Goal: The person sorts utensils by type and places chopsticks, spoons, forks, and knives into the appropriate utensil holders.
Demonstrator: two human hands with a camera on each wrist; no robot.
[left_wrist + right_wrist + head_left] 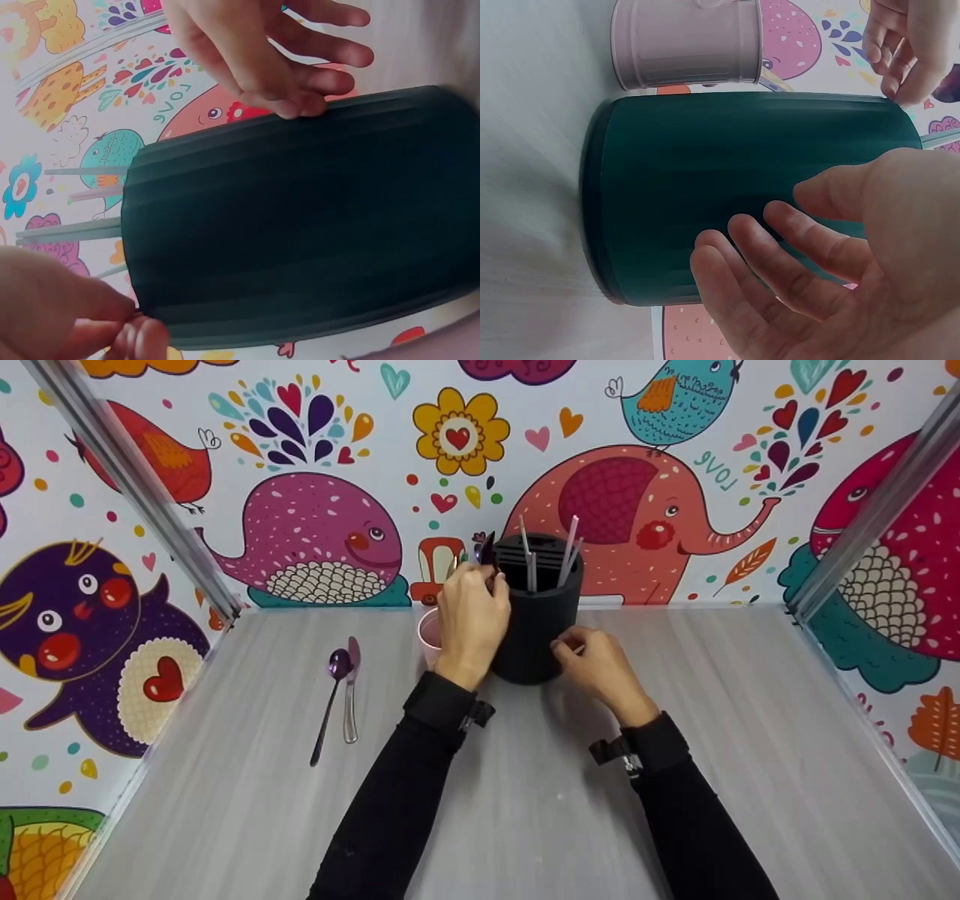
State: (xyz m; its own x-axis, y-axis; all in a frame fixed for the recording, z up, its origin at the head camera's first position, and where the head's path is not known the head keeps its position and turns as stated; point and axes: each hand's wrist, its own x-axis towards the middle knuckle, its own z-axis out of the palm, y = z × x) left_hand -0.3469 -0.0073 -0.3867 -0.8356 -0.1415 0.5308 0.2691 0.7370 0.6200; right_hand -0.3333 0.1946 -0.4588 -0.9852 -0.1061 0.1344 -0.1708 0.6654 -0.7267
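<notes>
A tall black utensil holder (534, 637) with ribbed sides stands near the back wall, several thin straws or sticks (570, 551) rising from it. At its left rim, my left hand (474, 619) pinches a dark, slim utensil (488, 547); its kind is not clear and its lower part is hidden. My right hand (600, 667) is beside the holder's right side, fingers loosely bent with nothing between them; in the right wrist view the fingers (780, 277) lie close against the dark wall. Partly behind my left hand stands a pink cup (686, 45).
A purple-bowled spoon (339, 664) and a knife (350, 705) lie side by side on the grey wood-look table (247, 810), left of my left arm. Printed cartoon panels (322, 532) close off the back and sides, with metal posts (142, 487) at the corners.
</notes>
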